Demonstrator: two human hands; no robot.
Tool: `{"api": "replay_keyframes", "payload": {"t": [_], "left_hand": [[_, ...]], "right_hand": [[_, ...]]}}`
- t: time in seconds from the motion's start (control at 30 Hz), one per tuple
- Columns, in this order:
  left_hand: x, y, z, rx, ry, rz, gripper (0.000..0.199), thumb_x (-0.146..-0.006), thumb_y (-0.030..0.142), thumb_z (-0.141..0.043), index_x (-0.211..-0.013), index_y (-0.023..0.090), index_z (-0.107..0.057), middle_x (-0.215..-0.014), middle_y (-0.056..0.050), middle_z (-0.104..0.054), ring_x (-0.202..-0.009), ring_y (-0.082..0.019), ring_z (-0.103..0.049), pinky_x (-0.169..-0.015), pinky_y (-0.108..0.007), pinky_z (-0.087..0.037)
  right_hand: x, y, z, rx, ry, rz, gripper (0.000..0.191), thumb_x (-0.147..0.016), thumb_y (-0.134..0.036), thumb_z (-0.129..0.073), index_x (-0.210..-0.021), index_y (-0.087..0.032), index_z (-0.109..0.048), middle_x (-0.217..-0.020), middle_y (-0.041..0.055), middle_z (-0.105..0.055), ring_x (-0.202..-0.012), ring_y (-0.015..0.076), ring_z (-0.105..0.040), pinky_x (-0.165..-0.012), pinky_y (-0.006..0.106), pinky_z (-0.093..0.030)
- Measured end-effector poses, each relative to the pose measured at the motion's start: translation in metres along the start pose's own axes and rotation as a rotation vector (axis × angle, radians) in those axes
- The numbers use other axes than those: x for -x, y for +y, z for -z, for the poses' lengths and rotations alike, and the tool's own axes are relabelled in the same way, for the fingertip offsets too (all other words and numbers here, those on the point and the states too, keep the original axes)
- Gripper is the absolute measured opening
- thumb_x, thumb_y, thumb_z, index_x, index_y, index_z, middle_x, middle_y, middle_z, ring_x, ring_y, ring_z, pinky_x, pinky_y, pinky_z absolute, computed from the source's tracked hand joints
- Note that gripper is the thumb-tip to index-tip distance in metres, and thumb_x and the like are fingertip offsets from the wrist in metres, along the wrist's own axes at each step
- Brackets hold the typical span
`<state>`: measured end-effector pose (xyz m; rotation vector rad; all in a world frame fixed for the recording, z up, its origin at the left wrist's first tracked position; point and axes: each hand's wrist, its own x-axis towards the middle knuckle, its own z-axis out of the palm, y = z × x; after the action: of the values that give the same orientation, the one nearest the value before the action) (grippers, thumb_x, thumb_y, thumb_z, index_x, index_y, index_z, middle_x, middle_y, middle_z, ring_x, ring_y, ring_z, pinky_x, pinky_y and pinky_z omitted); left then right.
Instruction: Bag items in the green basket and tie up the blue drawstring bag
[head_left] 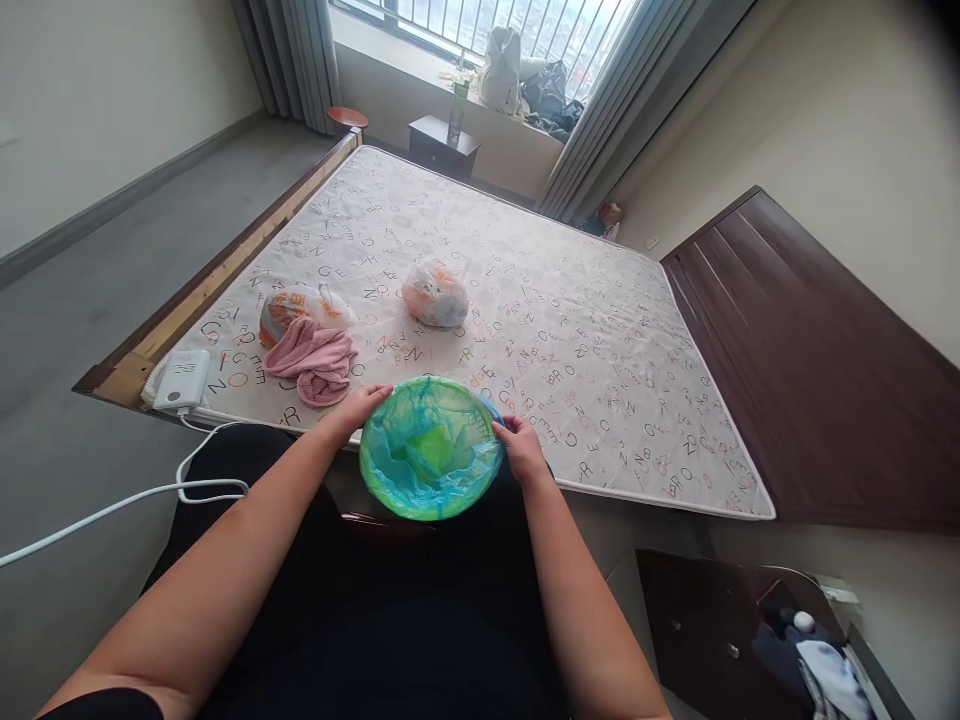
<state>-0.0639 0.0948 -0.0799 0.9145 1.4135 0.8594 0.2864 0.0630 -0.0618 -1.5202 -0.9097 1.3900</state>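
Green bin (365, 470) sits between the two hands, in front of the body and by the near edge of the mattress (570, 300). I cannot tell if it rests on the legs. Inside it is a thin blue bag (390, 458), spread out but crinkly, and I see no trash in it. The left hand (373, 398) and the right hand (517, 442) are both nearly closed, each pinching the rim on its own side. Putting the bag in looks mostly done, because it goes down inside and reaches the rim nearly all around. What seems left is a little tidying, since a loose blue bit sticks out next to the right hand. Past the hands, a puffy plastic bag (435, 298) holds something I cannot make out. Beyond the left hand, a pink towel (311, 362) lies against another plastic bag (289, 302) with orange print, and I cannot tell what is inside that one either.
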Motion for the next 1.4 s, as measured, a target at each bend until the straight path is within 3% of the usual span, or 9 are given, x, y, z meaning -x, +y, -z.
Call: {"api": "replay_keyframes", "payload": {"t": [0.13,0.27,0.43,0.53,0.67,0.9,1.03,1.17,1.4], "left_hand": [[0.002,0.003,-0.005,-0.094,-0.056,0.006,0.07,-0.061,0.056,-0.084,-0.116,0.015,-0.072,-0.104,-0.012,-0.075,-0.098,-0.03,-0.07,-0.076,-0.032,-0.054],[0.002,0.005,-0.008,-0.148,-0.11,-0.009,0.058,-0.063,0.046,-0.079,-0.113,0.017,-0.074,-0.104,-0.009,-0.076,-0.097,-0.031,-0.07,-0.078,-0.033,-0.054],[0.003,0.01,-0.011,-0.183,-0.076,-0.14,0.051,-0.067,0.033,-0.06,-0.111,0.016,-0.076,-0.113,-0.009,-0.075,-0.112,-0.034,-0.064,-0.097,-0.04,-0.051],[0.003,0.015,-0.017,-0.185,-0.07,-0.231,0.058,-0.068,0.033,-0.055,-0.12,0.013,-0.074,-0.126,-0.011,-0.071,-0.124,-0.035,-0.058,-0.11,-0.042,-0.042],[0.0,0.019,-0.027,-0.154,-0.085,-0.298,0.062,-0.071,0.034,-0.053,-0.125,0.012,-0.071,-0.13,-0.01,-0.069,-0.128,-0.033,-0.056,-0.113,-0.04,-0.04],[-0.007,0.02,-0.038,-0.19,-0.01,-0.201,0.063,-0.074,0.029,-0.049,-0.131,0.011,-0.068,-0.133,-0.012,-0.068,-0.125,-0.031,-0.059,-0.111,-0.041,-0.043],[-0.011,0.019,-0.037,-0.231,0.016,-0.243,0.059,-0.074,0.025,-0.05,-0.129,0.012,-0.068,-0.145,-0.01,-0.06,-0.141,-0.028,-0.047,-0.122,-0.039,-0.03],[-0.015,0.022,-0.036,-0.232,0.002,-0.262,0.056,-0.075,0.025,-0.05,-0.127,0.014,-0.07,-0.143,-0.01,-0.062,-0.142,-0.027,-0.046,-0.123,-0.038,-0.029],[-0.029,0.038,-0.032,-0.155,-0.032,-0.166,0.054,-0.074,0.025,-0.046,-0.118,0.011,-0.073,-0.102,-0.007,-0.077,-0.1,-0.027,-0.067,-0.094,-0.037,-0.053]], "right_hand": [[-0.01,0.003,0.004,0.128,0.2,0.147,0.037,-0.074,-0.044,-0.077,-0.099,-0.02,-0.064,-0.094,0.0031,-0.069,-0.078,0.0158,-0.061,-0.07,0.026,-0.049],[-0.017,0.005,0.005,0.201,0.204,-0.036,0.035,-0.068,-0.035,-0.077,-0.095,-0.018,-0.063,-0.087,0.0051,-0.068,-0.077,0.0203,-0.064,-0.069,0.031,-0.051],[0.011,-0.018,-0.008,0.335,0.299,0.208,0.033,-0.081,-0.037,-0.067,-0.11,-0.022,-0.065,-0.126,0.0105,-0.061,-0.125,0.0272,-0.052,-0.108,0.042,-0.043],[0.032,-0.04,-0.031,0.499,0.025,0.517,0.024,-0.092,-0.035,-0.058,-0.113,-0.027,-0.068,-0.126,0.009,-0.062,-0.129,0.0276,-0.049,-0.118,0.044,-0.033],[0.022,-0.048,-0.075,0.82,-0.499,0.426,0.027,-0.094,-0.029,-0.062,-0.12,-0.027,-0.069,-0.138,0.0068,-0.058,-0.137,0.0284,-0.043,-0.124,0.044,-0.023],[-0.042,-0.008,-0.138,1.244,-0.604,0.04,0.059,-0.075,-0.024,-0.085,-0.131,-0.022,-0.065,-0.163,0.0081,-0.033,-0.154,0.0375,-0.019,-0.125,0.055,-0.02],[-0.049,-0.004,-0.151,1.395,-0.678,-0.003,0.058,-0.082,-0.027,-0.079,-0.137,-0.022,-0.061,-0.161,0.0108,-0.038,-0.151,0.0356,-0.029,-0.12,0.053,-0.031],[-0.05,-0.016,-0.154,1.423,-0.733,0.002,0.025,-0.088,-0.022,-0.069,-0.112,-0.013,-0.071,-0.121,0.0163,-0.07,-0.115,0.0339,-0.065,-0.103,0.049,-0.05],[-0.085,-0.081,-0.156,1.138,-0.925,0.06,0.007,-0.084,-0.017,-0.064,-0.077,-0.016,-0.066,-0.076,0.0043,-0.071,-0.074,0.0184,-0.069,-0.079,0.032,-0.056]]}}
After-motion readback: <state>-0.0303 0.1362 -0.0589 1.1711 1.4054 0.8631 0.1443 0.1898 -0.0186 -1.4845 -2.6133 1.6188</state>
